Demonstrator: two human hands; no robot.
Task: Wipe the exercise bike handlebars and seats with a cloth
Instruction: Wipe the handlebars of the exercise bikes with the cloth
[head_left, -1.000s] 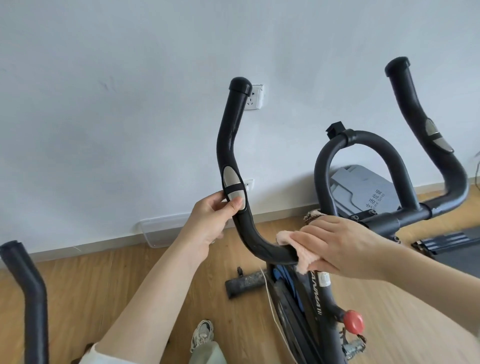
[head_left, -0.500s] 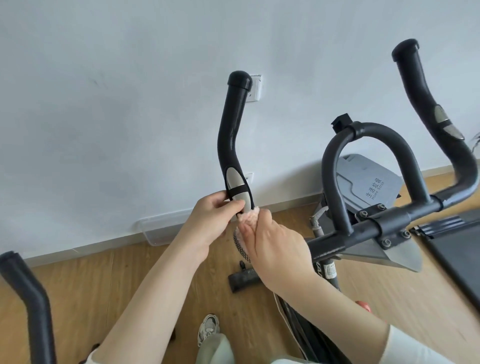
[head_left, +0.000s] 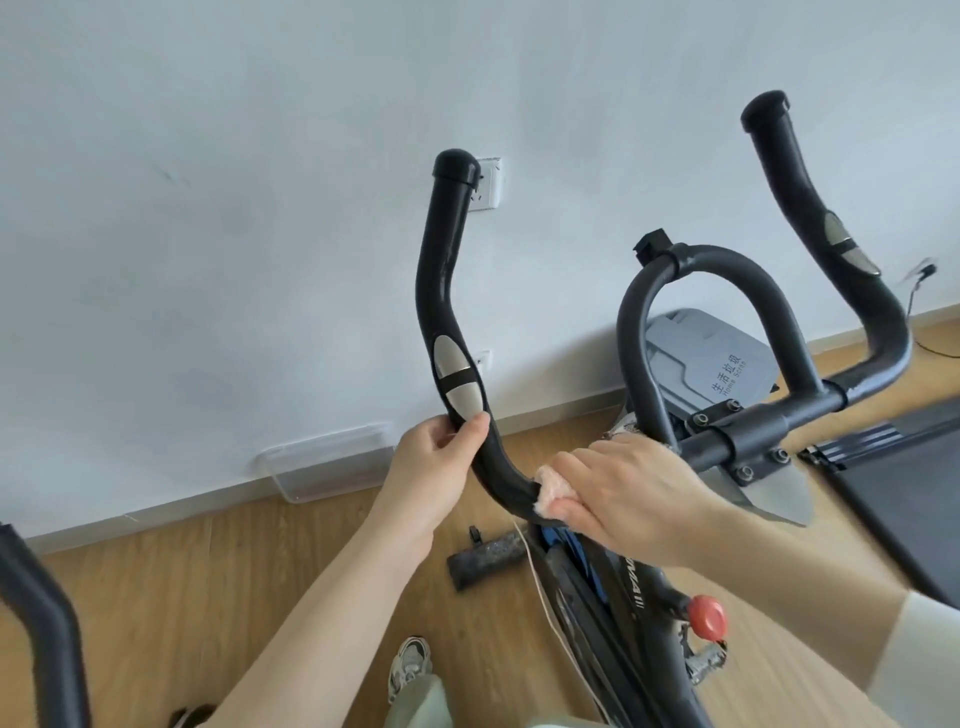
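The exercise bike's black handlebar (head_left: 439, 280) rises in a curved left horn with silver pulse pads, a centre loop (head_left: 717, 270) and a right horn (head_left: 810, 218). My left hand (head_left: 436, 467) grips the left horn just below the lower silver pad, thumb over the bar. My right hand (head_left: 618, 488) holds a pink cloth (head_left: 550, 488) wrapped round the low bend of the same horn, close to the left hand. The seat is out of view.
A red knob (head_left: 705, 619) sits on the bike frame below my right arm. A grey bin (head_left: 711, 364) stands against the white wall. A clear plastic tray (head_left: 322, 467) lies by the skirting. Another black handlebar (head_left: 41, 618) stands at the left edge. A treadmill deck (head_left: 904, 488) lies at right.
My right hand slid the cloth up the left horn to just under the left hand, then back down to the low bend. The left hand kept its grip.
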